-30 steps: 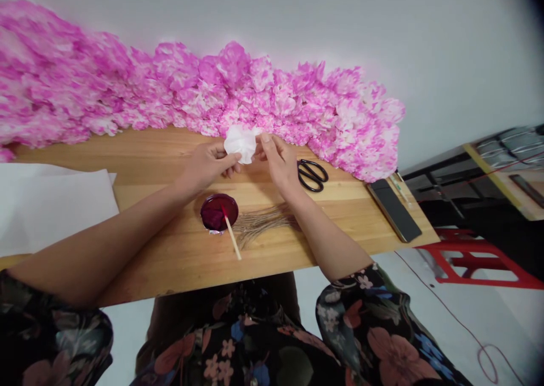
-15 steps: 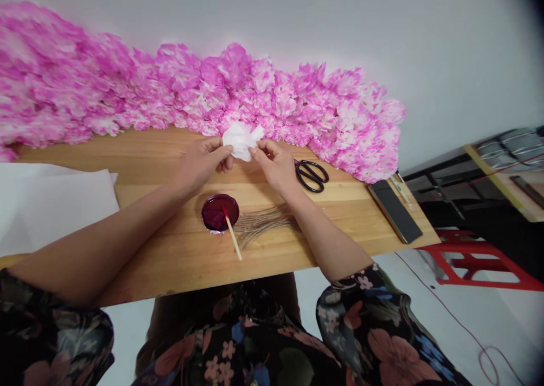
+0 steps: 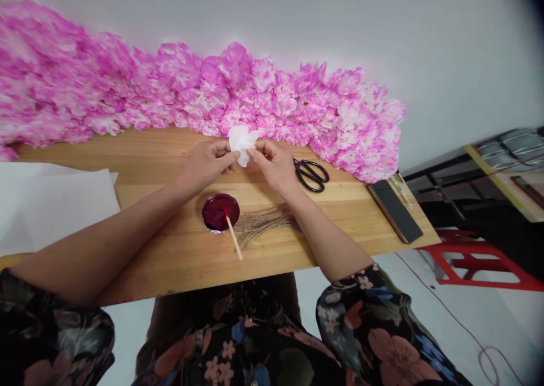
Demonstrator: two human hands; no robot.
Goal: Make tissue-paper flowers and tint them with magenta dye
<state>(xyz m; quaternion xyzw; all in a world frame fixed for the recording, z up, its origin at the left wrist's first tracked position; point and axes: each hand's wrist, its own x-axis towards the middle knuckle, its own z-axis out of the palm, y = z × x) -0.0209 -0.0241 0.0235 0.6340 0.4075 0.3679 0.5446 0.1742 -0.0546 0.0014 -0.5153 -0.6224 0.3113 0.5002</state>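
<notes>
Between my hands is a white paper flower [image 3: 241, 143], gathered and ruffled, held above the wooden table. My left hand [image 3: 215, 158] pinches its left side, and my right hand [image 3: 271, 160] pinches its lower right side with thumb and fingers. Below them sits a small round dish of dark red dye [image 3: 220, 211], with a thin wooden stick [image 3: 233, 236] resting in it, its tip reddened. A bundle of thin brown strands [image 3: 266, 220] lies to the right of the dish, partly under my right forearm. Black-handled scissors [image 3: 312, 175] lie just right of my right hand.
A long heap of pink and white paper flowers [image 3: 178, 91] lines the table's back edge along the wall. White paper sheets [image 3: 55, 207] lie at left. A dark phone [image 3: 394, 211] is near the right edge. A red stool [image 3: 480, 261] stands on the floor beyond.
The white paper flower has turned and looks narrower and more bunched. My left hand has shifted slightly right, closer to my right hand. The other things stay put.
</notes>
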